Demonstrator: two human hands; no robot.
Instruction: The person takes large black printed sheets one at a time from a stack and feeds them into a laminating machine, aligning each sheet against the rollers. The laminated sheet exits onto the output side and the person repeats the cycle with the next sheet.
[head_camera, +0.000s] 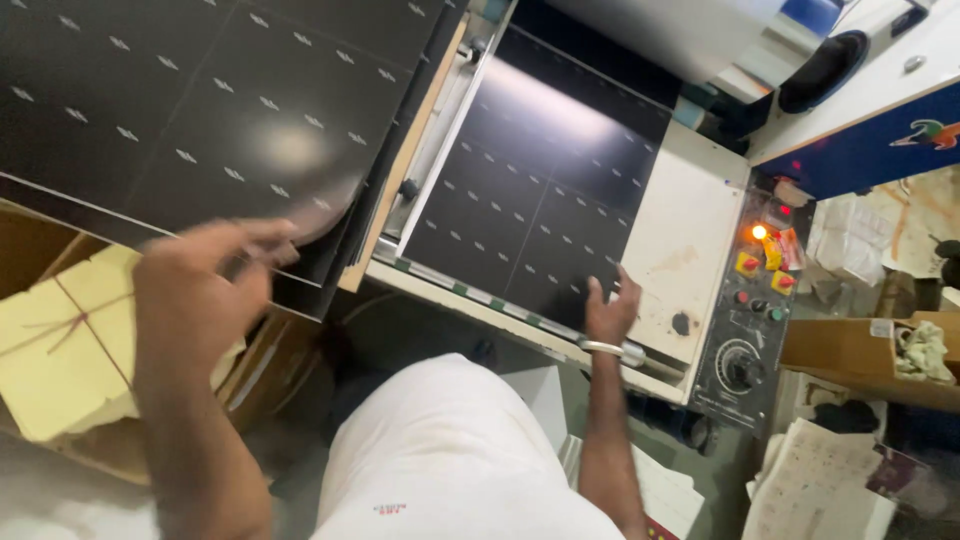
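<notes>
My left hand (205, 285) pinches the near corner of the top black glossy sheet (200, 100) on a tall stack at the left; that corner curls upward. The sheets carry rows of small white marks. My right hand (610, 310) rests flat on the near right corner of another black sheet (540, 190) lying on the white machine table (685, 240), fingers spread on it. A metal bangle sits on that wrist. My white shirt fills the lower middle.
A control panel (750, 320) with red, yellow and green buttons, a lit orange lamp and a black dial stands right of the table. A tied bundle of yellow paper (60, 350) lies at lower left. Cardboard boxes and loose papers (820, 480) crowd the right side.
</notes>
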